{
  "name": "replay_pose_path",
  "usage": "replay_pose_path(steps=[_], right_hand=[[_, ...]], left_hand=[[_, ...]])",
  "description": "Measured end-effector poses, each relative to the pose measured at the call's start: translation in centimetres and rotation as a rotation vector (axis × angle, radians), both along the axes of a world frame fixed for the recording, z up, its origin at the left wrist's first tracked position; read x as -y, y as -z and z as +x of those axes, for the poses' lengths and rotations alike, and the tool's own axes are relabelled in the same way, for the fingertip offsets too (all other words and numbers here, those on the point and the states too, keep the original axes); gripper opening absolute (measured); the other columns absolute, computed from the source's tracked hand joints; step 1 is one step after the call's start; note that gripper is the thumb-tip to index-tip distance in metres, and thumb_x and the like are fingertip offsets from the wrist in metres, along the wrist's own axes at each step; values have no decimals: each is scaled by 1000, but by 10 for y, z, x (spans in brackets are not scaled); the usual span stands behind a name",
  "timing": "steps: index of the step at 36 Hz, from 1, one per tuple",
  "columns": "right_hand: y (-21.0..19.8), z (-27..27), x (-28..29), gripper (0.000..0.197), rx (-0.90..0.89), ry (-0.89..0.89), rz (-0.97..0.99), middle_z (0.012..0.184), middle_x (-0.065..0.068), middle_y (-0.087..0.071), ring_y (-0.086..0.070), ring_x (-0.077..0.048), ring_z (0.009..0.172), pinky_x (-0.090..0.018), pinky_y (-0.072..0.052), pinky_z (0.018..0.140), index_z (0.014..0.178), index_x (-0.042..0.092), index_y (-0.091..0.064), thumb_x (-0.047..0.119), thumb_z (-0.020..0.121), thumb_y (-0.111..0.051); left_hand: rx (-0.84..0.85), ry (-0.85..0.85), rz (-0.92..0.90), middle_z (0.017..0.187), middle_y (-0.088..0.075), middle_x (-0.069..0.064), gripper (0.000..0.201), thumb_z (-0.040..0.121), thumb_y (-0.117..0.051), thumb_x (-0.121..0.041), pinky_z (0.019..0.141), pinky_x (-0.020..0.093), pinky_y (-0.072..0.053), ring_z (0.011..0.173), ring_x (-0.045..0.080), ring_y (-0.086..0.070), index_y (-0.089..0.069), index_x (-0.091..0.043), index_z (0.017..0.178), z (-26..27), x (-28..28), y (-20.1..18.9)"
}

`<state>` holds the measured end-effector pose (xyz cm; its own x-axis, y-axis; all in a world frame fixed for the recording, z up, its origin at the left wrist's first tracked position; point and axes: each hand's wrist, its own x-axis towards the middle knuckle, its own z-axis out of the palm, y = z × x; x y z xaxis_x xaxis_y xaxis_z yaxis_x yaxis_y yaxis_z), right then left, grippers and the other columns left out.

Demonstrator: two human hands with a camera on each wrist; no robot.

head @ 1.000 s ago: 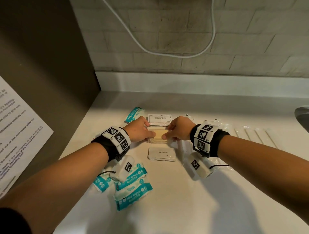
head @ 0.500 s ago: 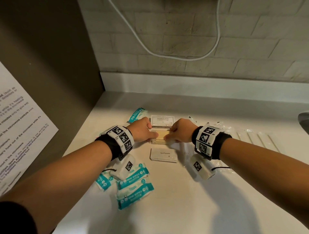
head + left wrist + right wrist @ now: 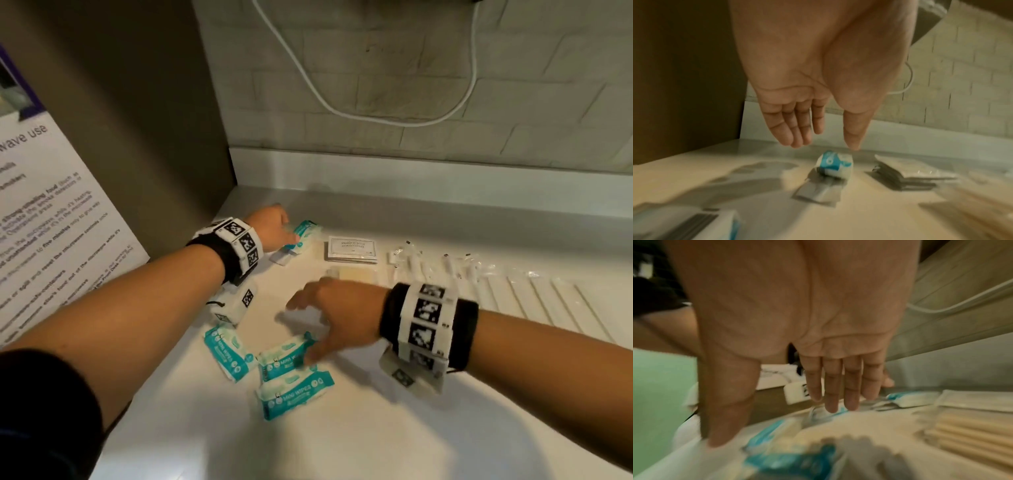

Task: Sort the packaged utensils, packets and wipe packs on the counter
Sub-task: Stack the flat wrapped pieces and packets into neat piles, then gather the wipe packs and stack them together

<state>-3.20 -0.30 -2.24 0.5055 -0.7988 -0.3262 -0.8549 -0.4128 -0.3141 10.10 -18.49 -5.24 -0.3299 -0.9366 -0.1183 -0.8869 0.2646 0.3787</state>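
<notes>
My left hand (image 3: 278, 226) is open at the back left of the counter, its straight fingers hovering just over a lone teal wipe pack (image 3: 306, 233) without touching it. In the left wrist view the left hand (image 3: 824, 146) hangs above that teal wipe pack (image 3: 835, 164), which lies on a flat grey packet (image 3: 818, 192). My right hand (image 3: 303, 329) is open and blurred, spread above three teal wipe packs (image 3: 289, 359) near the front. From the right wrist camera the right hand (image 3: 774, 425) shows straight fingers over the wipe packs (image 3: 793, 462).
A stack of white printed packets (image 3: 351, 248) and a pack of wooden sticks (image 3: 354, 274) lie mid-counter. Clear-wrapped small items (image 3: 428, 263) and long wrapped utensils (image 3: 548, 298) line the right. A brown side panel (image 3: 137, 120) with a paper notice (image 3: 51, 212) bounds the left.
Both hands have left the wooden stick pack. The left hand moved back and left to the lone teal pack. The right hand swung left and nearer, over the front wipe packs.
</notes>
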Motion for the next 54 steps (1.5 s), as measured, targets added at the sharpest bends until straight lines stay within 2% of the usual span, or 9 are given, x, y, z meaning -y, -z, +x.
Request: replay_pose_path(steps=[6,13,21,29,34,40,45,48,54], right_hand=[[32,29,-18,104,-138,-167,19,130,-2,-51,-49,-21,111,-43,-47,97,144,22,-31,62,60,-78],[38,36,-14,102,-166,-139,-24,124,-2,-47,-47,-20,104,-41,-50,91,142,18,-33,54,60,-82],[36,41,-8,103,-186,-150,-30,127,-4,-46,-46,-20,106,-40,-50,93,143,17,-32,57,61,-80],[33,44,-3,100,-150,-112,-47,120,-2,-49,-47,-19,103,-33,-48,89,138,17,-38,59,58,-80],[25,42,1,97,-137,-70,-73,116,-1,-48,-41,-13,95,-33,-49,88,132,15,-41,63,57,-79],[13,33,10,93,-155,12,-134,109,-1,-50,-49,-16,93,-34,-52,83,121,15,-44,69,52,-77],[4,18,21,93,-114,128,-128,103,2,-50,-51,-16,88,-33,-53,78,115,18,-42,69,47,-78],[-5,9,31,92,-124,177,-117,105,2,-49,-53,-16,90,-34,-54,81,116,17,-42,67,48,-79],[-15,-4,55,84,-103,259,-163,109,-1,-53,-55,-19,91,-34,-54,78,121,14,-42,53,58,-81]], left_hand=[[183,-29,-11,129,-59,12,92,70,-72,-66,91,38,-52,111,29,-59,-45,-8,136,-7,1,10],[279,39,35,89,-66,9,58,78,-67,-62,66,30,-51,79,24,-64,-64,-8,101,-18,-7,8],[200,29,0,105,-72,8,47,80,-71,-46,77,36,-60,87,22,-70,-68,-11,111,-6,-13,4],[-126,61,-12,109,-70,1,44,79,-78,-26,74,25,-51,86,12,-64,-67,-18,121,30,-39,-11],[-260,62,-56,116,-66,2,54,76,-81,-20,87,34,-56,97,16,-66,-64,-15,128,62,-62,-15],[-344,8,-57,109,-66,-5,48,77,-80,-8,65,2,-43,91,5,-62,-63,-18,121,96,-88,-10],[-355,-80,-45,89,-65,-14,39,74,-82,-35,59,10,-44,79,-5,-61,-60,-21,103,112,-105,-6],[-311,-76,-48,81,-65,-11,39,74,-80,-44,59,24,-51,74,5,-65,-58,-18,94,113,-110,-5],[-147,62,42,81,-68,-4,52,77,-75,-46,66,37,-56,72,16,-67,-44,-34,117,101,-112,-7]])
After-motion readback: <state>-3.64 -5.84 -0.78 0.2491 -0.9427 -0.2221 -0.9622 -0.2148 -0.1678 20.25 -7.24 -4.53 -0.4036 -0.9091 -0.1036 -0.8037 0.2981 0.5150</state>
